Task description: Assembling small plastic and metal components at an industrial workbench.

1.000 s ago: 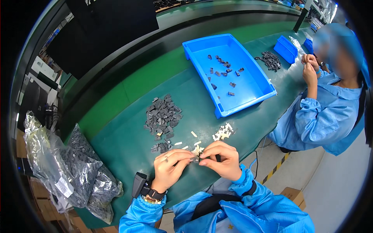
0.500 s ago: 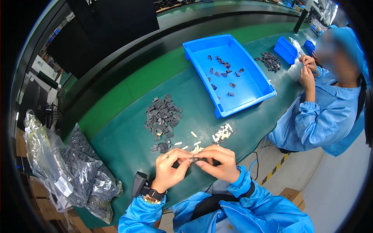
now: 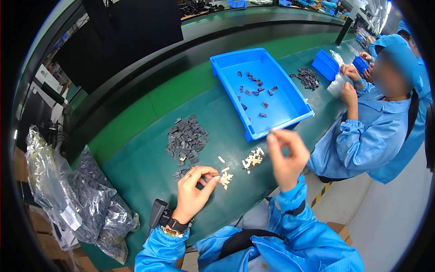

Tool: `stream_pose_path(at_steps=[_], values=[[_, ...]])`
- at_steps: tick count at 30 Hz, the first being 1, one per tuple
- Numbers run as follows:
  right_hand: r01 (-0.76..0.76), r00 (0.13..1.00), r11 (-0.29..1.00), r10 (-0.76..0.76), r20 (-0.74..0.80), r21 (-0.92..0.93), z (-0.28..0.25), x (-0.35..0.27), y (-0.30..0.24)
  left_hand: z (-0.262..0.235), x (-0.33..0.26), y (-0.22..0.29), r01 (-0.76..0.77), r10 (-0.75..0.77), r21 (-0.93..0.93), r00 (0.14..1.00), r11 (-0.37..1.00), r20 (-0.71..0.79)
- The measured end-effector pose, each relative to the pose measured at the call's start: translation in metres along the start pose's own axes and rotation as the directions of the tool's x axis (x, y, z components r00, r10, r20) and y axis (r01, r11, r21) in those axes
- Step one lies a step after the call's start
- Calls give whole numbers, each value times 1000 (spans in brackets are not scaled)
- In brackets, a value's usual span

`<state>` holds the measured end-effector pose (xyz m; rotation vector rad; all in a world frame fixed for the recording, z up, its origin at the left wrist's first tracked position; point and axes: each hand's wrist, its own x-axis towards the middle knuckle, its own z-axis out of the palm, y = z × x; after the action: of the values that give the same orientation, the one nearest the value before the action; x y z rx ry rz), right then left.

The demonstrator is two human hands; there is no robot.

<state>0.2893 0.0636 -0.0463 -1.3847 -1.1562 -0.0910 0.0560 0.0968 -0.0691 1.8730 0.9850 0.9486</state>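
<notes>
My left hand [image 3: 195, 189] is low over the table, thumb and forefinger brought together beside a small heap of cream-coloured strips [image 3: 225, 179]. Whatever is between those fingertips, if anything, is too small to tell. Raised at the near corner of a large blue tray [image 3: 277, 128], my right hand [image 3: 290, 158] is slightly blurred, with thumb and forefinger meeting in a pinch; what they hold cannot be made out. Scattered small dark plastic parts [image 3: 256, 92] lie in the tray. A bigger pile of dark grey plastic pieces [image 3: 186, 138] sits beyond my left hand.
Clear plastic bags of dark parts [image 3: 90, 199] lie at the table's left end. Another cream-strip heap [image 3: 253, 158] is near the tray. On the right, a co-worker in blue [image 3: 376, 118] sits by a dark parts pile [image 3: 308, 78] and a small blue bin [image 3: 325, 64].
My hands were together over a small dark part held at the fingertips. Now the right hand has moved away, up and right toward the tray; the left has shifted slightly left beside the strips.
</notes>
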Motion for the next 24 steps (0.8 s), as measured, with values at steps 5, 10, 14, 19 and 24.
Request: stream_pose_path(at_steps=[5, 10, 14, 19, 24], values=[[-17, 998, 996, 23, 55, -91, -2, 32, 11, 0, -1, 1, 23, -23, -31, 1000, 999, 14], [65, 959, 997, -51, 279, -41, -14, -9, 17, 2, -1, 1, 27, -26, -21, 999, 999, 36], [12, 819, 995, 46, 571, -97, -20, -20, 7, 0, -1, 2, 22, -22, -11, 999, 1000, 38], [134, 748, 973, 26, 664, -190, -18, -24, 10, 2, -1, 1, 16, -16, 4, 999, 1000, 38], [58, 713, 971, 122, 691, -232, -16, -24, 6, 2, -1, 1, 14, -15, 10, 998, 1000, 54]])
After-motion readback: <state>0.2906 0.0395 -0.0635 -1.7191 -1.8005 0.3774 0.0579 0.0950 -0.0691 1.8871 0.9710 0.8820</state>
